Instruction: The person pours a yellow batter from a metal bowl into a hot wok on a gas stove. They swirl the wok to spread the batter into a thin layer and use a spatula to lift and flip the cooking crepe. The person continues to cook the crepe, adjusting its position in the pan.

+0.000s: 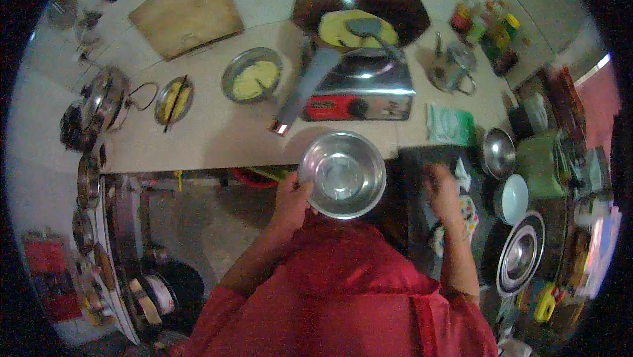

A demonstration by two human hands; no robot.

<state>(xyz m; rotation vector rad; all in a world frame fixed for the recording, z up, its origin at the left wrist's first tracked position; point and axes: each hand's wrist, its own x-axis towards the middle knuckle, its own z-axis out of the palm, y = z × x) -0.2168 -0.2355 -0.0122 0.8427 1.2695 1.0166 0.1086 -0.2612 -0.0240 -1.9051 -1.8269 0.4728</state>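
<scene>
My left hand [292, 199] grips the near left rim of a shiny metal bowl [342, 176], held in front of my red clothing. No food shows in the bowl. My right hand [441, 189] is blurred, above a dark surface on the right, near a patterned cloth [467, 213]; its fingers look curled, and I cannot make out whether they hold anything. Beyond the bowl stands a portable stove [363, 85] bearing a pan [309, 87] whose grey handle points at me. Yellow food [331, 28] and a grey spatula [363, 26] lie in the pan.
A metal bowl of yellow batter [254, 80] and a small dish [174, 102] with sticks across it stand left of the stove. A cutting board [188, 13] leans at the back. To the right are a green packet [450, 124], bottles [494, 25], a white bowl [514, 199] and metal plates [520, 253].
</scene>
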